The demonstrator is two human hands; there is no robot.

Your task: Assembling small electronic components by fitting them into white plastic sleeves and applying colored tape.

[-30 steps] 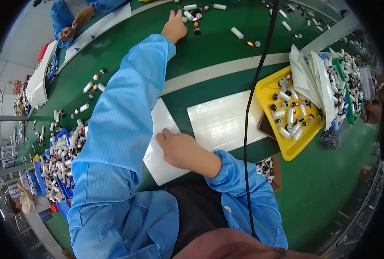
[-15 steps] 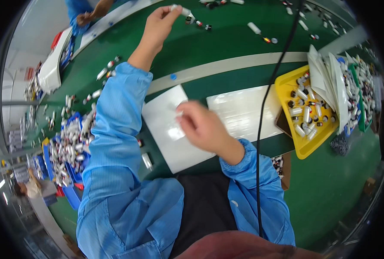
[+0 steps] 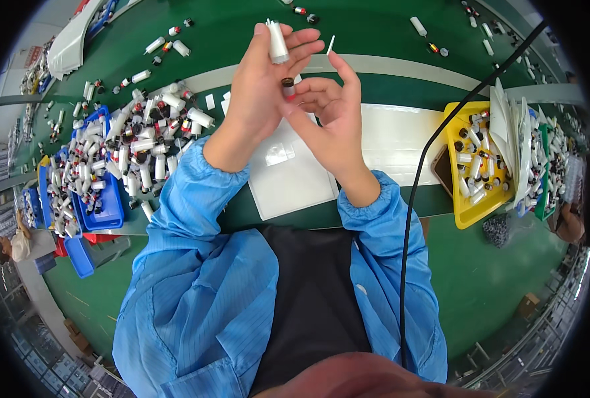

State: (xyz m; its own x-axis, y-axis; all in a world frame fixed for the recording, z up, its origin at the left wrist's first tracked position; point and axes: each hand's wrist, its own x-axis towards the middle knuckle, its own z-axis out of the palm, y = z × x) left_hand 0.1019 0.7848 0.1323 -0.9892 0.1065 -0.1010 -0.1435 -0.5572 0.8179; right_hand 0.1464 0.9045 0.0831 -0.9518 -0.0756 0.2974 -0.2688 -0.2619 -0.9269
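Above the white label sheet (image 3: 288,189), my two hands meet. In my left hand (image 3: 252,99) a small white cylindrical bottle (image 3: 277,45) lies between the thumb and the fingers, which are partly spread. My right hand (image 3: 334,109) is close beside it, palm turned up. A thin white strip (image 3: 330,45) clings to the tip of its index finger. A small black-topped red piece (image 3: 288,87) sits between its thumb and curled fingers, against the left palm; how firmly it is gripped cannot be seen. Small white pieces (image 3: 210,101) lie left of my left wrist.
At left, a heap of white bottles (image 3: 145,146) spills around blue bins (image 3: 112,209). To the right are a second label sheet (image 3: 401,152), a yellow tray (image 3: 464,212) of bottles and upright white sheets (image 3: 507,126). A black cable (image 3: 411,219) hangs across the right side.
My left hand has come back from the far side of the table with the bottle. My right hand has moved up from the label sheet to meet it, with a white strip now on its fingertip.
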